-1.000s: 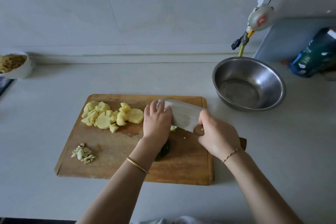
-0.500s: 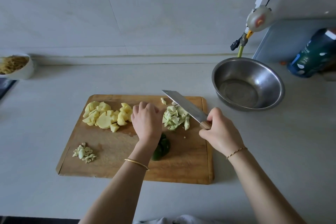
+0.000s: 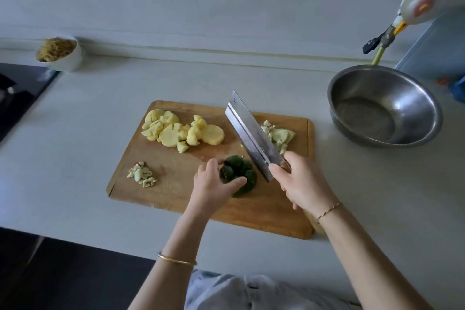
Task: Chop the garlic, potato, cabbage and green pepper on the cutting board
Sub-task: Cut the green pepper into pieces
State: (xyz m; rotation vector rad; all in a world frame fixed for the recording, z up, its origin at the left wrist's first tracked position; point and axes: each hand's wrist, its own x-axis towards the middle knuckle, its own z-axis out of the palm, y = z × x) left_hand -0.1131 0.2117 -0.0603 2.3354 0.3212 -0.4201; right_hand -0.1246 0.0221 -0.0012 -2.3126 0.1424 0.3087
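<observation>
Three of the four piles look finished to us. The pale yellow potato chunks and slices (image 3: 181,131) lie at the far left of the rectangular wooden cutting board (image 3: 176,199). The small heap of whitish chopped garlic (image 3: 142,175) sits near its left edge. The light green chopped cabbage (image 3: 280,136) lies at the far right, partly hidden behind the blade. What is left, as we judge it, is the dark, lumpy green pepper (image 3: 242,171), which looks whole and rests on the board toward the near middle.

Our left hand (image 3: 214,186) holds that pepper, its grip closed round it with the thumb across the near side and the fingers curled over the left. Our right hand (image 3: 302,184) has a full, tight grip on the handle of the broad steel cleaver (image 3: 251,136). The blade slants away from us, its heel just beside the pepper's right side. We cannot tell whether the edge touches the board.

So the step in hand is setting up the first cut on the pepper. The next move, we think, calls for three things:

- steadying the pepper so it cannot roll
- tucking the left fingertips back from the cutting line
- bringing the blade over the pepper and pressing down through it

The skin looks rounded and smooth, so the edge could skid toward the thumb if the hold is loose.

On the grey surface (image 3: 88,133), a round stainless steel bowl (image 3: 427,108) stands right of the board.
</observation>
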